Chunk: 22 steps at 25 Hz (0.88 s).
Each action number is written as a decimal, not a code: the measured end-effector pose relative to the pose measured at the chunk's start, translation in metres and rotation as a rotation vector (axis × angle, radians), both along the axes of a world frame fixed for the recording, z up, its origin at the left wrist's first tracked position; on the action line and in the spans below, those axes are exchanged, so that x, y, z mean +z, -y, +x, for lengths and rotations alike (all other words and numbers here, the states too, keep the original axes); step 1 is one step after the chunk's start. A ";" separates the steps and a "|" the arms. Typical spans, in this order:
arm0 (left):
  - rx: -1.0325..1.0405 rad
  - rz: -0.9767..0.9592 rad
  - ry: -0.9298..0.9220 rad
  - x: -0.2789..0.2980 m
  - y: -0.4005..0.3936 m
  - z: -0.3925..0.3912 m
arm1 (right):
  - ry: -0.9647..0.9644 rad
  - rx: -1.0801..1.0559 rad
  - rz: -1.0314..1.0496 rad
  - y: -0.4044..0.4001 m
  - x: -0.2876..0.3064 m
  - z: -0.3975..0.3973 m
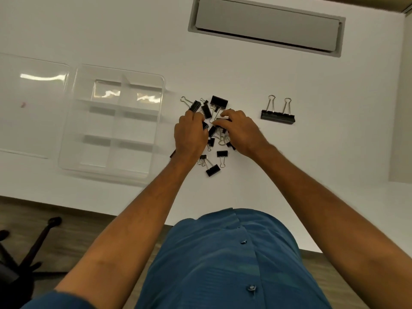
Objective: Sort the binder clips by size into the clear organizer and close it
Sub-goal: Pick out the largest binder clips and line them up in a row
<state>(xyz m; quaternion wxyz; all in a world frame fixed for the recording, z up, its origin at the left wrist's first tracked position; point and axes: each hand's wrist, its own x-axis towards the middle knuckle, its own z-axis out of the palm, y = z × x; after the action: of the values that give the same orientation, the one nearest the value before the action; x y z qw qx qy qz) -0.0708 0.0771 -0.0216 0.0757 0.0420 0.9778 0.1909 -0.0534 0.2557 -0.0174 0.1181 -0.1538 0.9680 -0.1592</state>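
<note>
A heap of black binder clips (211, 128) with silver wire handles is seen on the white worktop (312, 152), roughly at its middle, just to the right of the clear organizer (111, 128). The clips are of several sizes and lie tangled, some flat and some tipped on an edge, with handles pointing in different directions. A few smaller ones are scattered at the near edge of the heap. One large binder clip (278, 113) is set well apart to the right of the heap, its two handles raised toward the far side.

The organizer is laid open, its transparent lid (31, 103) folded flat to the left and joined to the base. The base is divided by clear walls into two columns of compartments; no clip is seen in any of them.

Both forearms are stretched forward from the body over the near edge of the worktop. The left hand (191, 134) is held palm down on the left side of the heap, its fingers curled onto the clips. The right hand (239, 130) is placed on the right side, fingers bent inward toward the left hand, the fingertips touching clips. Whether either grip is closed on a particular clip cannot be told, as the fingers cover what lies beneath them.

A grey recessed panel (265, 25) is set into the far part of the worktop.
</note>
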 end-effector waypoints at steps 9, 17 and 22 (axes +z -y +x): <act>-0.025 0.070 0.042 -0.002 0.011 0.009 | 0.081 0.057 0.124 -0.006 0.022 0.008; -0.023 0.182 0.076 0.004 0.020 0.014 | 0.023 -0.005 0.133 -0.016 0.043 0.010; 0.015 0.284 0.076 0.013 0.021 0.017 | 0.033 -0.001 0.102 -0.015 0.051 0.001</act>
<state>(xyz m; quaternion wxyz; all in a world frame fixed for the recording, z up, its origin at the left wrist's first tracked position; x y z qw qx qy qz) -0.0535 0.0560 -0.0090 0.1043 0.0377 0.9377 0.3292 -0.0523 0.2705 0.0340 0.1416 -0.1445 0.9728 -0.1124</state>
